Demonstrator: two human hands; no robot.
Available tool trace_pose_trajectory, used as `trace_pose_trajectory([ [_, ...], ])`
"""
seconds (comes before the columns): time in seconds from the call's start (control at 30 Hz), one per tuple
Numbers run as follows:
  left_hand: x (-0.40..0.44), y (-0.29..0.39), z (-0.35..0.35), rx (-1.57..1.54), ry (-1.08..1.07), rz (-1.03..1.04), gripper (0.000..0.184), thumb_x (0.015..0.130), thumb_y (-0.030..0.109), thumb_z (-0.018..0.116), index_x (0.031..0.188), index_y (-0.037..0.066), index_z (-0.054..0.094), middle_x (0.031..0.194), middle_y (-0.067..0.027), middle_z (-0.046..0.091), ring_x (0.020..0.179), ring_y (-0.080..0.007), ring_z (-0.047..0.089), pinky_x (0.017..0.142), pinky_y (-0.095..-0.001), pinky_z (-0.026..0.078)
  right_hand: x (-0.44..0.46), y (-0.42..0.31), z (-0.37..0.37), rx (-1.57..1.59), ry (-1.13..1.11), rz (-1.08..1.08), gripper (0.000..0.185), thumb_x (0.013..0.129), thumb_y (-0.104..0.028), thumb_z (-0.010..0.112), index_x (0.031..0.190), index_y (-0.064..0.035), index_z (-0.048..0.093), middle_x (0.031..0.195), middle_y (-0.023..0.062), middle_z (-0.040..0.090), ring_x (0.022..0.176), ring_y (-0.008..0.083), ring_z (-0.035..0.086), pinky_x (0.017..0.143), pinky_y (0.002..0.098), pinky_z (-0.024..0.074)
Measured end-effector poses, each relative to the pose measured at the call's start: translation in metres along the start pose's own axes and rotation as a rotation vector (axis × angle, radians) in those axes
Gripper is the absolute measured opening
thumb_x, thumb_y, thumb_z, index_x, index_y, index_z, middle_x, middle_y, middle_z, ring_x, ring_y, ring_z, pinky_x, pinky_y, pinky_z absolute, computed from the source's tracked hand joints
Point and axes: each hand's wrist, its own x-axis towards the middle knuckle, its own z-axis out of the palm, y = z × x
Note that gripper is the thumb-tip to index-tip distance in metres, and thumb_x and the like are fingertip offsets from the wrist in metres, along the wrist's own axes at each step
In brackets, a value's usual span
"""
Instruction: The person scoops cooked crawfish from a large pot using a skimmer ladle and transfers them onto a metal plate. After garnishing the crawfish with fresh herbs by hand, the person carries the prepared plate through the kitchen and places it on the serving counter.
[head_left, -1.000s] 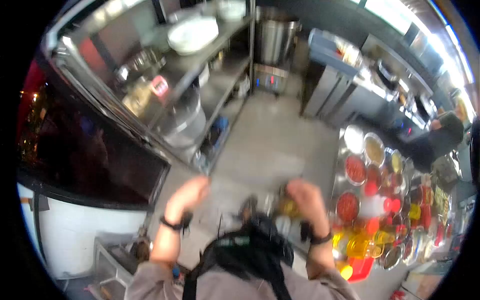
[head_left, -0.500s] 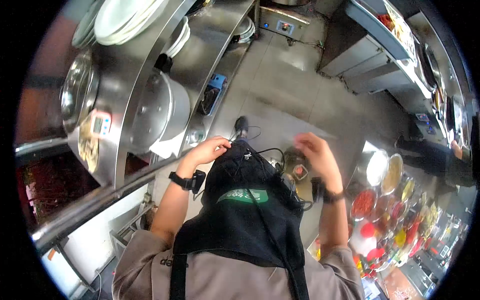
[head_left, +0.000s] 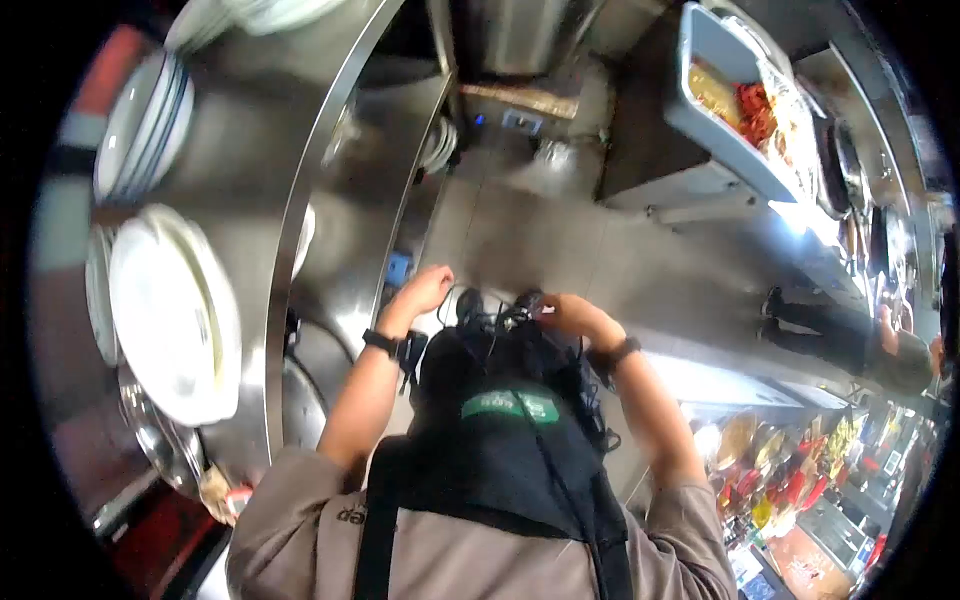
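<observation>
My left hand (head_left: pixel 428 288) is in front of my body, left of the black apron (head_left: pixel 480 440). Its fingers are loosely curled together, and nothing shows in them. My right hand (head_left: pixel 580 316) is at the right side of the apron's lower end, fingers pointing inward; its fingertips are blurred, so their grip is unclear. Dark straps on both wrists and a black cord down the apron are visible. Between the hands, my dark shoes (head_left: pixel 470 303) show on the floor.
On the left, a steel shelf (head_left: pixel 250 190) carries a white oval plate stack (head_left: pixel 165 310) and more plates (head_left: pixel 145 125). A grey food tray (head_left: pixel 690 110) rests on the right counter. Farther right stands another person (head_left: pixel 840 335), near ingredient containers (head_left: pixel 780 470). Tiled floor (head_left: pixel 540 230) lies ahead.
The view has moved forward along the shelf, bringing the plates and the tray closer. My right hand has swung inward to the apron; my left hand stays close to it.
</observation>
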Motion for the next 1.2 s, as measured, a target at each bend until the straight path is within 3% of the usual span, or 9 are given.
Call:
trace_pose_trajectory([
  [0.17, 0.149, 0.171, -0.146, -0.076, 0.120, 0.236, 0.018, 0.088, 0.010, 0.053, 0.103, 0.002, 0.059, 0.102, -0.0175, 0.062, 0.099, -0.0358, 0.059, 0.085, -0.0405, 0.048, -0.045, -0.029, -0.271, 0.136, 0.460, -0.099, 0.033, 0.086, -0.015, 0.065, 0.115, -0.0006, 0.059, 0.109, 0.0196, 0.063, 0.096, 0.0317, 0.064, 0.082, 0.0377, 0.0509],
  [0.27, 0.223, 0.288, -0.226, -0.017, 0.293, 0.266, 0.017, 0.088, 0.008, 0.053, 0.103, 0.003, 0.060, 0.101, -0.0162, 0.061, 0.097, -0.0353, 0.060, 0.085, -0.0400, 0.048, -0.103, -0.036, -0.420, 0.371, 0.684, -0.301, 0.027, 0.088, -0.005, 0.063, 0.114, 0.0010, 0.058, 0.099, 0.0111, 0.064, 0.095, 0.0162, 0.063, 0.083, 0.0292, 0.0509],
  [0.3, 0.238, 0.324, -0.253, -0.084, 0.271, 0.175, 0.017, 0.088, 0.009, 0.054, 0.102, 0.003, 0.060, 0.100, -0.0158, 0.062, 0.096, -0.0354, 0.060, 0.084, -0.0398, 0.049, -0.122, -0.041, -0.458, 0.357, 0.743, -0.305, 0.027, 0.088, -0.004, 0.062, 0.114, 0.0010, 0.058, 0.097, 0.0099, 0.064, 0.092, 0.0160, 0.063, 0.081, 0.0290, 0.0510],
  [0.53, 0.435, 0.485, -0.392, 0.043, 0.677, 0.323, 0.013, 0.089, 0.003, 0.054, 0.100, 0.000, 0.060, 0.092, -0.0147, 0.061, 0.082, -0.0271, 0.063, 0.072, -0.0319, 0.050, -0.116, 0.039, -0.703, 0.540, 0.939, -0.327, 0.025, 0.090, -0.002, 0.058, 0.114, 0.0018, 0.057, 0.105, 0.0093, 0.066, 0.096, 0.0137, 0.062, 0.082, 0.0271, 0.0501],
  [0.7, 0.566, 0.499, -0.419, -0.101, 0.508, 0.234, 0.014, 0.089, -0.001, 0.054, 0.103, -0.002, 0.058, 0.092, -0.0098, 0.058, 0.076, -0.0185, 0.059, 0.068, -0.0273, 0.048, -0.073, 0.130, -0.846, 0.750, 1.101, -0.202, 0.023, 0.090, -0.002, 0.057, 0.113, 0.0015, 0.058, 0.098, 0.0078, 0.066, 0.088, 0.0120, 0.062, 0.078, 0.0261, 0.0499],
  [0.83, 0.670, 0.501, -0.441, -0.106, 0.384, 0.289, 0.014, 0.089, 0.000, 0.054, 0.102, -0.002, 0.058, 0.094, -0.0096, 0.058, 0.077, -0.0185, 0.059, 0.068, -0.0274, 0.048, -0.043, 0.188, -0.936, 0.415, 1.327, -0.031, 0.025, 0.088, -0.003, 0.058, 0.113, -0.0001, 0.059, 0.098, 0.0091, 0.066, 0.085, 0.0154, 0.062, 0.074, 0.0286, 0.0511],
  [0.9, 0.711, 0.492, -0.456, -0.097, 0.383, 0.313, 0.014, 0.089, 0.000, 0.054, 0.102, -0.002, 0.058, 0.094, -0.0101, 0.058, 0.077, -0.0201, 0.060, 0.068, -0.0287, 0.048, -0.037, 0.188, -0.956, 0.343, 1.363, 0.078, 0.026, 0.088, -0.004, 0.060, 0.114, -0.0004, 0.059, 0.099, 0.0091, 0.066, 0.087, 0.0165, 0.063, 0.074, 0.0293, 0.0517],
  [1.03, 0.779, 0.496, -0.494, -0.087, 0.299, 0.355, 0.014, 0.088, -0.001, 0.054, 0.101, -0.002, 0.058, 0.096, -0.0123, 0.059, 0.077, -0.0243, 0.061, 0.068, -0.0308, 0.049, -0.024, 0.207, -0.981, 0.691, 1.317, 0.127, 0.025, 0.090, -0.006, 0.060, 0.115, -0.0017, 0.059, 0.099, 0.0068, 0.065, 0.083, 0.0121, 0.063, 0.066, 0.0240, 0.0518],
  [1.2, 0.815, 0.530, -0.490, -0.035, 0.290, 0.355, 0.014, 0.087, 0.000, 0.053, 0.101, -0.003, 0.057, 0.095, -0.0142, 0.058, 0.080, -0.0268, 0.060, 0.070, -0.0310, 0.048, -0.047, 0.243, -1.011, 0.574, 1.343, 0.206, 0.026, 0.090, -0.005, 0.059, 0.115, -0.0023, 0.059, 0.096, 0.0090, 0.067, 0.074, 0.0130, 0.064, 0.063, 0.0261, 0.0556],
])
